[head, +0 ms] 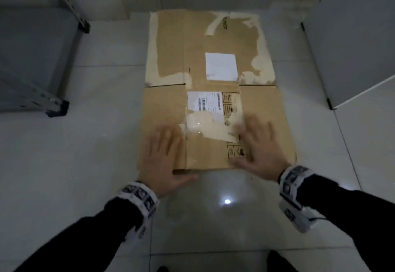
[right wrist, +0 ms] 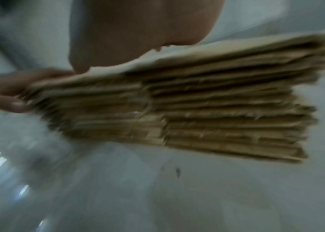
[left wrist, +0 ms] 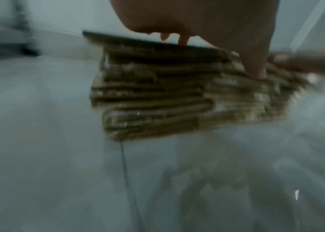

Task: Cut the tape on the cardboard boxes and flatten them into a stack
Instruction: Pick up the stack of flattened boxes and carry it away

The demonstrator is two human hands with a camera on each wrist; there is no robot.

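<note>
Many flattened boxes are seen stacked (right wrist: 207, 113) on the floor (head: 96, 154); the top box (head: 213, 83) is pressed flat by left hand (head: 162, 156) and right hand (head: 258, 143), fingers straight and spread. No unflattened box is visible.

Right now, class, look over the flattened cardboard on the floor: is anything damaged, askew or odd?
The top flattened box is scuffed: pale patches where its brown surface was torn away, and its barcode label is partly ripped. In the wrist views, the stack's edges are ragged and uneven. Both hands rest flat on top.

Matt brown corrugated cardboard stack (head: 263, 109) with torn paper labels (head: 221, 66), on glossy pale floor tiles (head: 106, 143)
</note>
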